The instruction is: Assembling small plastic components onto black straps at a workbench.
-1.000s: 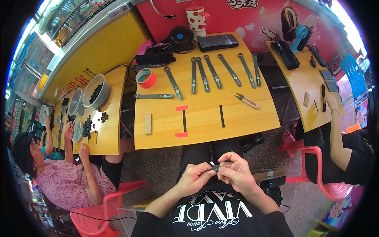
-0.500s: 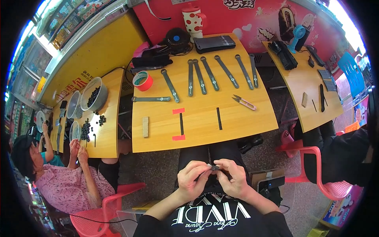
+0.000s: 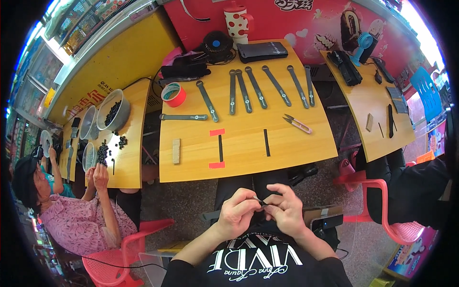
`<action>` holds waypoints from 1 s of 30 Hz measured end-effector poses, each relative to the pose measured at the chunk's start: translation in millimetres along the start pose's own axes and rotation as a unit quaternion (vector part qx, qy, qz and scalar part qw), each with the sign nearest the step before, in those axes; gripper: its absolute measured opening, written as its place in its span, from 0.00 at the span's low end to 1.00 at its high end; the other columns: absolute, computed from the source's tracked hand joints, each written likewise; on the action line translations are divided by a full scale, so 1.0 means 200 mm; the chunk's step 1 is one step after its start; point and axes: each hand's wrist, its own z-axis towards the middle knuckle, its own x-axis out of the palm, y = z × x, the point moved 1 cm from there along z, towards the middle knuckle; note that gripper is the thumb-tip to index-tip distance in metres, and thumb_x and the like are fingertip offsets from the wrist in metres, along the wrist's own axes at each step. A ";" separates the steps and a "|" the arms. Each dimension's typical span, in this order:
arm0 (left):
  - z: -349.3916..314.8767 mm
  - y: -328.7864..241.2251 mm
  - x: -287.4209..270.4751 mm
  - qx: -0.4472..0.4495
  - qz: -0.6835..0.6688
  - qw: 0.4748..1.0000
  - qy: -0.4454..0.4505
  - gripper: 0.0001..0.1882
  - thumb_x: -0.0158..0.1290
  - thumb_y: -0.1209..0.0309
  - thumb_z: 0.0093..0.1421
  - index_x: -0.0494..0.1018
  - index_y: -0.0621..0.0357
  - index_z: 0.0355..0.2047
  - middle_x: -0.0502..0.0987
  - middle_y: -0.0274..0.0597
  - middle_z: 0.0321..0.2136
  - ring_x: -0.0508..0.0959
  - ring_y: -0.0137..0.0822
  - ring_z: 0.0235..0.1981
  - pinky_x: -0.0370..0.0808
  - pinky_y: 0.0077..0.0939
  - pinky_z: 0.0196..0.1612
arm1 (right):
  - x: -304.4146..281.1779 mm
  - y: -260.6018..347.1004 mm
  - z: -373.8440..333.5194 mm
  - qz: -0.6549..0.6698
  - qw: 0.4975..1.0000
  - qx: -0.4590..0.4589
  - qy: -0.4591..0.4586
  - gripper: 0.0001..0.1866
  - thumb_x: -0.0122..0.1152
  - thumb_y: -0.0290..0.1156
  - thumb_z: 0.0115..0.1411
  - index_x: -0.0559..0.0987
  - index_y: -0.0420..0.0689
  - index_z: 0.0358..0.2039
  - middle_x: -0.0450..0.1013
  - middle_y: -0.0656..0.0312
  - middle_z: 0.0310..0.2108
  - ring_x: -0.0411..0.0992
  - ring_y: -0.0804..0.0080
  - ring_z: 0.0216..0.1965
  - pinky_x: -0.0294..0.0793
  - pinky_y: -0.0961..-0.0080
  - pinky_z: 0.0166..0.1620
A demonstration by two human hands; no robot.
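Over my lap, a dark grey strap [image 3: 210,215] is in my hands, its flat tail showing to the left of my left hand [image 3: 237,211]. The thumb and fingers of that hand pinch the strap near its other end. My right hand [image 3: 286,213] meets it there, thumb and fingertips closed on the same small dark part, with one finger lifted. The fingers hide most of the strap's end. Ahead on the table [image 3: 244,167] lie two narrow black strips, one [image 3: 220,148] between red tape pieces [image 3: 216,165] and another [image 3: 267,142] to its right.
Several similar grey straps [image 3: 255,86] lie across the table, with thread snips [image 3: 297,124], a red tape roll [image 3: 173,95] and a beige block [image 3: 176,151]. A black fan [image 3: 216,44] and spotted tumbler [image 3: 236,24] stand behind. At left, a person [image 3: 79,210] handles small black pieces.
The strap's tail now shows left of my left hand. My right fingers have spread, one lifting higher. The person at left has moved a hand toward the black pieces.
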 end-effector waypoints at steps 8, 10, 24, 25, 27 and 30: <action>-0.01 0.05 -0.05 0.035 -0.034 0.998 0.040 0.10 0.57 0.87 0.50 0.74 0.62 0.31 0.73 0.45 0.34 0.78 0.34 0.32 0.78 0.24 0.32 | -0.02 -0.01 0.02 0.343 0.914 0.212 0.041 0.25 0.51 0.13 0.59 0.62 0.41 0.56 0.74 0.55 0.30 0.71 0.79 0.23 0.64 0.89 0.23; -0.02 0.04 -0.05 -0.078 -0.054 0.995 0.032 0.09 0.57 0.87 0.51 0.74 0.64 0.33 0.72 0.44 0.34 0.80 0.33 0.33 0.78 0.22 0.33 | -0.02 -0.01 0.01 0.274 0.941 0.194 0.040 0.24 0.50 0.13 0.60 0.62 0.40 0.56 0.74 0.56 0.30 0.71 0.79 0.24 0.65 0.88 0.24; -0.05 0.04 -0.02 0.011 -0.043 0.999 -0.023 0.09 0.58 0.86 0.48 0.72 0.62 0.27 0.71 0.42 0.31 0.77 0.33 0.28 0.76 0.24 0.29 | 0.04 -0.03 -0.01 0.366 0.899 0.239 0.024 0.18 0.48 0.12 0.59 0.68 0.41 0.49 0.74 0.54 0.28 0.69 0.79 0.23 0.62 0.88 0.22; -0.06 0.04 -0.02 0.013 -0.035 0.999 -0.018 0.09 0.59 0.85 0.48 0.72 0.61 0.26 0.72 0.42 0.30 0.76 0.34 0.29 0.75 0.24 0.30 | 0.04 -0.04 -0.01 0.397 0.882 0.252 0.021 0.16 0.48 0.12 0.59 0.68 0.42 0.47 0.73 0.55 0.27 0.67 0.78 0.22 0.60 0.88 0.21; -0.08 0.04 -0.02 0.018 -0.023 0.999 -0.013 0.09 0.61 0.84 0.46 0.73 0.60 0.26 0.73 0.43 0.29 0.76 0.37 0.29 0.74 0.23 0.30 | 0.02 -0.06 0.01 0.427 0.865 0.264 0.022 0.15 0.47 0.12 0.59 0.69 0.43 0.45 0.72 0.55 0.27 0.66 0.78 0.21 0.59 0.88 0.20; -0.12 -0.06 0.00 0.154 -0.078 0.979 0.104 0.10 0.62 0.84 0.44 0.73 0.60 0.25 0.73 0.44 0.28 0.75 0.38 0.28 0.73 0.23 0.29 | -0.12 -0.19 0.13 0.512 0.807 0.266 -0.127 0.10 0.47 0.16 0.61 0.71 0.46 0.39 0.63 0.63 0.25 0.55 0.82 0.20 0.52 0.90 0.18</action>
